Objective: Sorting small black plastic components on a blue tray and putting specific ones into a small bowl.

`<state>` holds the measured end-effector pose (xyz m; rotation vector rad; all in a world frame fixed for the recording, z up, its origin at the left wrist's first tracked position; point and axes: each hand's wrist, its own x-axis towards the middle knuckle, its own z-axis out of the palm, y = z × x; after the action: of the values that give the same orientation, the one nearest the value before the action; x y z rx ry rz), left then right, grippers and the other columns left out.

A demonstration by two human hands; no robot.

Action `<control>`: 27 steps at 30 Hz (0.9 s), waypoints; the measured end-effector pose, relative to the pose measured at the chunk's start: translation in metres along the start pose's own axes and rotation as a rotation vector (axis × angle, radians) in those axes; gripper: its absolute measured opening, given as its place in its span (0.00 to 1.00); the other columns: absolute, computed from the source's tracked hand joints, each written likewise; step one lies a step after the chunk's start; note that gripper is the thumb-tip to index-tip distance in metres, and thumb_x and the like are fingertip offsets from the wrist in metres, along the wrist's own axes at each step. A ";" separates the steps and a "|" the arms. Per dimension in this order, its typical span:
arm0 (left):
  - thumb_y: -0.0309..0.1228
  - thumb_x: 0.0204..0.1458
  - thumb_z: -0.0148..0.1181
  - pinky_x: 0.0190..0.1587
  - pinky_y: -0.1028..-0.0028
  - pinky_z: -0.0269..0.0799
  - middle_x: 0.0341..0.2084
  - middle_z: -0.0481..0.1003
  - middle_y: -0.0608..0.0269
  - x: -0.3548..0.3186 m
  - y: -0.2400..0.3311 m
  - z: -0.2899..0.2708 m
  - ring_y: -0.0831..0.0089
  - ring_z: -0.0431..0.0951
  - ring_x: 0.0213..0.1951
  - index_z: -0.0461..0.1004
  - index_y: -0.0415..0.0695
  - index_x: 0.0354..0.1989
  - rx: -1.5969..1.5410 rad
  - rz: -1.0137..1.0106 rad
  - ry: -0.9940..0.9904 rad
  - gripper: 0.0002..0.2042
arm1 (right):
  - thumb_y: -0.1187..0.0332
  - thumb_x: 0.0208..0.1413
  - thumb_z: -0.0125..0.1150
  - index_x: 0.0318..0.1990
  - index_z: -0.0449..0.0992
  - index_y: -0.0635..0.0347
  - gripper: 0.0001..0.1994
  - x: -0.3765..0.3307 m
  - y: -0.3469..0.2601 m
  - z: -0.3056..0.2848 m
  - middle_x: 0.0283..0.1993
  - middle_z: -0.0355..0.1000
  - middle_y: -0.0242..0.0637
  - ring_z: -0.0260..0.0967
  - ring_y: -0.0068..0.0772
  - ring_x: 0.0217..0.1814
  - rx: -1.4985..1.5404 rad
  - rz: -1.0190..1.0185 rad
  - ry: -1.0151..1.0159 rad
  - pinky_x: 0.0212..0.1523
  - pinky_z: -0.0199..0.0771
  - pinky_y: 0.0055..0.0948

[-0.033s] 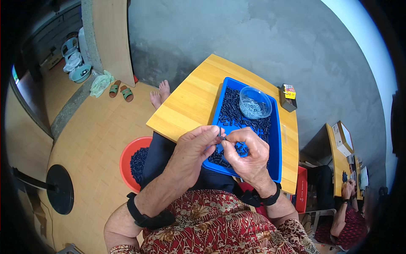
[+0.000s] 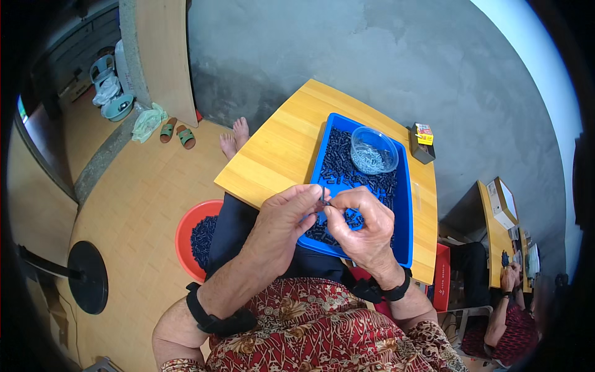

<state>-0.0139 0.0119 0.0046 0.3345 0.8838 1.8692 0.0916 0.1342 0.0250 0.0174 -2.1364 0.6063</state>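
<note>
Over the near edge of a blue tray [image 2: 406, 229], my two hands meet with fingertips almost touching. My left hand [image 2: 276, 220] pinches a small dark cylindrical piece [image 2: 322, 193] between thumb and forefinger. My right hand [image 2: 365, 226] is closed in a pinch at that piece's lower end; what its fingertips hold, if anything, is mostly hidden. Many short black cylindrical pieces [image 2: 338, 155] lie loose in the tray. A clear round plastic bowl [image 2: 395, 154] with small silvery pieces rests among them.
The tray sits on a yellow wooden table [image 2: 273, 149]. A red basin [image 2: 181, 239] of similar dark pieces is on the floor at left, near a black round stand base [image 2: 88, 277]. At the table's far right is a dark box [image 2: 423, 150]. Another person [image 2: 505, 319] works at right.
</note>
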 end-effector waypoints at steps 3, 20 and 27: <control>0.43 0.58 0.61 0.49 0.79 0.62 0.38 0.76 0.74 -0.001 0.001 0.002 0.85 0.71 0.43 0.79 0.49 0.42 0.007 0.014 -0.010 0.12 | 0.82 0.43 0.67 0.30 0.73 0.62 0.09 0.001 0.000 0.001 0.26 0.73 0.37 0.73 0.34 0.27 -0.013 -0.032 0.016 0.28 0.72 0.29; 0.34 0.58 0.61 0.43 0.82 0.68 0.32 0.77 0.72 -0.001 0.003 0.005 0.85 0.74 0.36 0.78 0.43 0.41 0.100 0.135 0.033 0.08 | 0.83 0.42 0.68 0.30 0.73 0.62 0.10 -0.001 0.001 0.005 0.27 0.75 0.37 0.74 0.37 0.28 -0.039 -0.076 0.094 0.29 0.73 0.30; 0.25 0.56 0.63 0.42 0.80 0.74 0.35 0.81 0.60 0.003 0.011 0.001 0.80 0.79 0.37 0.78 0.37 0.42 0.566 0.359 0.013 0.07 | 0.83 0.43 0.68 0.32 0.75 0.63 0.10 0.001 0.002 -0.015 0.30 0.75 0.38 0.74 0.37 0.30 -0.031 -0.044 0.040 0.30 0.74 0.31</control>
<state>-0.0218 0.0120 0.0122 0.8756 1.4333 1.9084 0.1019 0.1424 0.0318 0.0353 -2.1011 0.5437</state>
